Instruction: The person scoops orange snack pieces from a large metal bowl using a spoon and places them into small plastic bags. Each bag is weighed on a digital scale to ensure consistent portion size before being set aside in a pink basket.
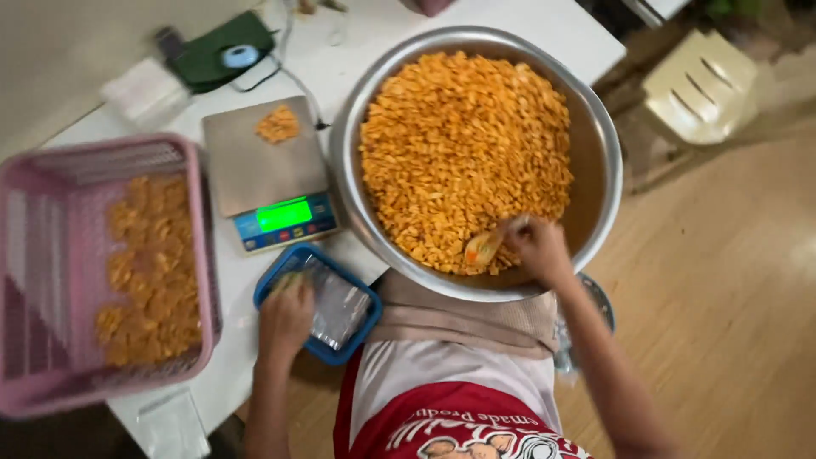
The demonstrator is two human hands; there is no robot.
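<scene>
A big metal bowl (603, 161) heaped with small orange snack pieces (463, 144) stands in front of me. My right hand (535, 246) is inside its near rim, closed on a small scoop (486, 246) dug into the snacks. My left hand (285, 314) rests on a stack of clear plastic bags (340, 306) lying in a blue tray (293, 259) at the table's near edge; whether it grips a bag is unclear.
A digital scale (263, 170) with a green display carries a small pile of snacks. A pink basket (51, 280) at left holds filled packets. A green tape dispenser (221, 53) sits far back. A beige plastic chair (701, 85) stands on the wooden floor.
</scene>
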